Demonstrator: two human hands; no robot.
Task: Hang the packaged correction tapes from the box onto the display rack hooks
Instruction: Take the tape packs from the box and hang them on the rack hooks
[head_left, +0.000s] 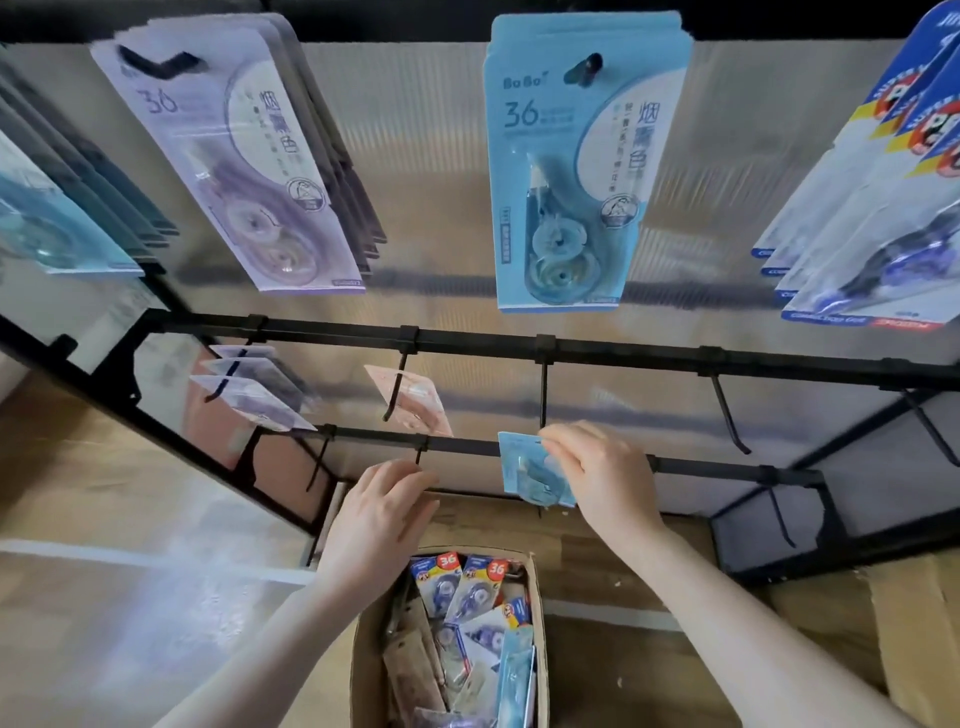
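Observation:
My right hand (597, 473) pinches a light blue packaged correction tape (530, 470) by its top edge, right under the tip of a black hook (543, 395) on the lower rail of the display rack (623, 356). My left hand (379, 514) reaches up with curled fingers to a short hook (420, 456) on the lowest bar; whether it grips the hook I cannot tell. Below both hands stands an open cardboard box (363, 654) holding several packaged tapes (467, 587), blue, white and brownish.
The top row carries a lilac pack stack (234, 171), a light blue stack (571, 171), teal packs at far left and blue-white packs (872, 208) at far right. Lilac packs (254, 387) and a pink pack (415, 400) hang on lower hooks. Bare hooks stand to the right.

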